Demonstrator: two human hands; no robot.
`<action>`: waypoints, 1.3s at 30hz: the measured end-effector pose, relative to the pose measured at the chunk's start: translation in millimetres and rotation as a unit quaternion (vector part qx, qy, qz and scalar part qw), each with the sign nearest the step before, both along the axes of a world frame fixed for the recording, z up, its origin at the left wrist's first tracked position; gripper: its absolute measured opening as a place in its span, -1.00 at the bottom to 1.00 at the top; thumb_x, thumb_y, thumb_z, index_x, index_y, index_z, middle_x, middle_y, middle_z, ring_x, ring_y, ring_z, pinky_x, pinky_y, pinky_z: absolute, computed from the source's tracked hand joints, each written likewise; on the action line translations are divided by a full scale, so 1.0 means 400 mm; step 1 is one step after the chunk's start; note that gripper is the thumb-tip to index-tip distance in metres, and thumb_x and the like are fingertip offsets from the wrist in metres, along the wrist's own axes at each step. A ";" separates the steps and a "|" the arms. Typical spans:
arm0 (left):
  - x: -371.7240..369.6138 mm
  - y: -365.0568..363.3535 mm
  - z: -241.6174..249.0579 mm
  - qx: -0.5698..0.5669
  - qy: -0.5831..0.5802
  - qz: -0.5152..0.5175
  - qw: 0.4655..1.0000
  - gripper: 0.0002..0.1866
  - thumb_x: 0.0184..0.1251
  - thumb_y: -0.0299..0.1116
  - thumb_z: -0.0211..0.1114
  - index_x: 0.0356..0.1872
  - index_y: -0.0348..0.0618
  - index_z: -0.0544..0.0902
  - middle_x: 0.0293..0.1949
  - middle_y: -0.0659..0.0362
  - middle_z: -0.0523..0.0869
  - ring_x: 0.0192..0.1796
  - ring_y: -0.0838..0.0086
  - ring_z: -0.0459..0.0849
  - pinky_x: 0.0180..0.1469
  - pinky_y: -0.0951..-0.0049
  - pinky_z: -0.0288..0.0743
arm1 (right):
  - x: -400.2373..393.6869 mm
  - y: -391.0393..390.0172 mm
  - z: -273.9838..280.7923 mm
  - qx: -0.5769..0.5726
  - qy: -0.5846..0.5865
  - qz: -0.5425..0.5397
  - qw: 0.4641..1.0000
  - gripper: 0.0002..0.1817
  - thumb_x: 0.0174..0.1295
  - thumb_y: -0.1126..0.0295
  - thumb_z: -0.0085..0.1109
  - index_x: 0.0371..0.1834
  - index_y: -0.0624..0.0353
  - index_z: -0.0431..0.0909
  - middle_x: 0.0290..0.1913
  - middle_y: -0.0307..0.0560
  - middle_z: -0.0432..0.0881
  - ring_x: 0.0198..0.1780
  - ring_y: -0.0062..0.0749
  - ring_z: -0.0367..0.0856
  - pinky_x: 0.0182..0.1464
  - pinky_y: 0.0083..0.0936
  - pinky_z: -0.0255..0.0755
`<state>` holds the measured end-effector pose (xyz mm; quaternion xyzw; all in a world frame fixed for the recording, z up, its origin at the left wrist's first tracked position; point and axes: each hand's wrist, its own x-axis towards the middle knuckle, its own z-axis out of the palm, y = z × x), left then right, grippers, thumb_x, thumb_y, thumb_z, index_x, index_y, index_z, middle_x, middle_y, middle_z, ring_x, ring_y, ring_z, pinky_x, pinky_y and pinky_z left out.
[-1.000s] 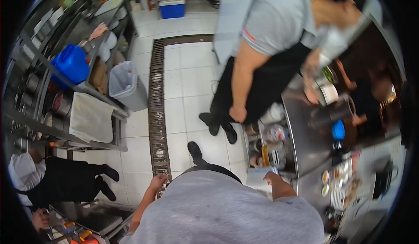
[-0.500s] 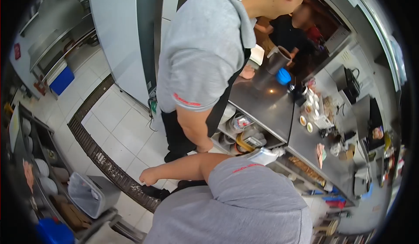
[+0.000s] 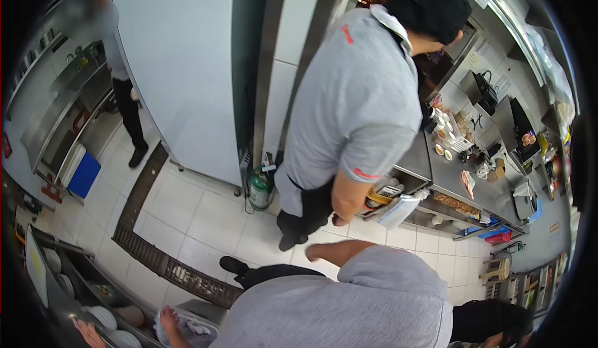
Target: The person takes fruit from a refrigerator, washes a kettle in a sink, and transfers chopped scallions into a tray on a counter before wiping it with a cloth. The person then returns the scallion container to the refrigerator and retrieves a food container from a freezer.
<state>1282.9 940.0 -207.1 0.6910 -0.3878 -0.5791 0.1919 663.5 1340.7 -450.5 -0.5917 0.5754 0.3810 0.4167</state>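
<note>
The grey shirt [image 3: 336,310] along the bottom appears to be my own, with a black-trousered leg and a black shoe [image 3: 233,264] stretching left. Beside that leg hangs my right hand [image 3: 316,252], above the white floor tiles, its fingers curled with nothing visible in them. At the lower left my left hand [image 3: 168,322] overlaps the side of a grey bin [image 3: 215,311] containing clear plastic. The left fingers look curled; whether they touch the bin or hold anything is not clear.
A co-worker [image 3: 355,99] in a grey shirt stands close, facing the steel counter [image 3: 414,155]. Beyond the tall fridge [image 3: 180,67] is another person [image 3: 129,108]. A green gas cylinder [image 3: 260,188] stands on the floor. A drain grate [image 3: 162,261] crosses the tiles; plates [image 3: 99,317] fill a left shelf.
The view has shifted. My right hand has swung back towards my body, and my left hand has appeared at the bin. The co-worker has turned further away; a second person shows behind the fridge.
</note>
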 end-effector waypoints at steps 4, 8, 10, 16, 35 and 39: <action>-0.092 -0.134 -0.003 -0.013 0.059 -0.071 0.996 -0.76 0.32 -0.07 0.19 -0.20 0.03 0.52 -0.39 0.28 0.58 -0.38 0.55 0.55 -0.46 0.43 0.40 | 0.076 -0.154 0.297 -0.065 -0.098 -0.085 0.989 -0.78 -0.04 0.26 0.25 -0.41 0.15 0.73 -0.29 0.10 0.68 -0.24 -0.13 0.65 -0.14 -0.13 0.48; -0.073 -0.183 -0.033 -0.003 -0.123 -0.372 0.920 -0.76 0.33 -0.10 0.16 -0.17 0.00 0.54 -0.32 0.22 0.60 -0.33 0.44 0.56 -0.38 0.35 0.42 | 0.175 -0.571 0.390 -0.004 -0.025 -0.091 0.996 -0.69 -0.09 0.28 0.37 -0.24 0.10 0.74 -0.11 0.05 0.69 -0.12 -0.03 0.63 -0.04 -0.14 0.48; -0.038 -0.242 -0.028 0.006 -0.144 -0.410 0.901 -0.76 0.33 -0.11 0.14 -0.16 -0.01 0.55 -0.29 0.18 0.61 -0.30 0.39 0.57 -0.34 0.31 0.43 | 0.201 -0.811 0.487 -0.142 -0.093 -0.066 0.983 -0.82 -0.04 0.35 0.25 -0.41 0.19 0.73 -0.31 0.15 0.70 -0.29 0.06 0.64 -0.17 -0.13 0.50; 0.076 -0.524 -0.048 0.036 -0.210 -0.434 0.876 -0.74 0.35 -0.15 0.10 -0.11 -0.06 0.57 -0.19 0.09 0.63 -0.22 0.23 0.60 -0.22 0.19 0.46 | 0.230 -1.428 0.661 -0.323 -0.091 -0.169 0.927 -0.73 -0.04 0.39 0.04 -0.33 0.27 0.66 -0.25 0.22 0.67 -0.14 0.08 0.64 -0.06 -0.11 0.49; -0.390 -1.466 0.064 0.074 -0.043 -0.394 0.915 -0.61 0.23 -0.17 0.28 -0.06 -0.27 0.65 -0.29 0.16 0.72 -0.28 0.50 0.63 -0.21 0.44 0.50 | 0.238 -1.382 0.590 0.076 -0.154 -0.298 0.939 -0.65 0.14 0.12 0.17 -0.19 0.14 0.70 -0.12 0.09 0.69 -0.05 -0.17 0.64 0.02 -0.23 0.45; -0.281 -1.557 -0.010 -0.244 -0.159 -0.754 0.589 -0.73 0.33 -0.27 0.10 -0.05 -0.02 0.68 -0.19 0.05 0.73 -0.20 0.25 0.71 -0.17 0.28 0.58 | 0.036 -1.800 0.564 0.066 -0.128 -0.185 0.972 -0.65 0.15 0.11 0.14 -0.21 0.13 0.71 -0.12 0.09 0.69 -0.03 -0.15 0.65 0.01 -0.23 0.47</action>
